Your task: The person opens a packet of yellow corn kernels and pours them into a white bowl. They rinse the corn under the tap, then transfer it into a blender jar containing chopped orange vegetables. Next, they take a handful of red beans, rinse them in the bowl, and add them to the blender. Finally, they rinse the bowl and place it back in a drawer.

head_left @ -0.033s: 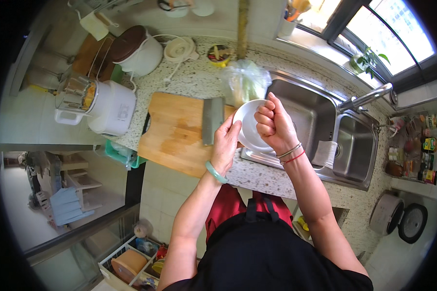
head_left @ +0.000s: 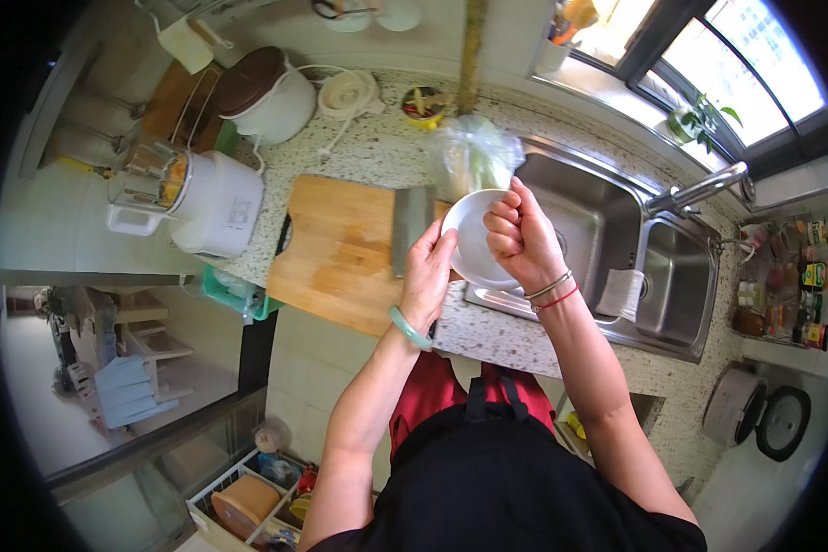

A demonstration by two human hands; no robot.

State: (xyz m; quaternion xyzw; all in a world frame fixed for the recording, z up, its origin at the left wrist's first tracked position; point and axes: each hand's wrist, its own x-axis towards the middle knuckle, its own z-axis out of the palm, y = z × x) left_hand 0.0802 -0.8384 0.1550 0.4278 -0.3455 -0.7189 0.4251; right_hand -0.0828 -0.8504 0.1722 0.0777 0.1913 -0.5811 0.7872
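Holding a white bowl [head_left: 474, 241] by its left rim, the left hand [head_left: 428, 276] tilts it over the surface beside the sink [head_left: 616, 248]. The right hand [head_left: 520, 241] is curled into a fist inside the bowl, perhaps wiping it; any contents are hidden.

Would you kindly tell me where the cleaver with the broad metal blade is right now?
In the head view, the broad-bladed metal cleaver lies on the right end of the wooden cutting board, just left of the left hand and the round white bowl.
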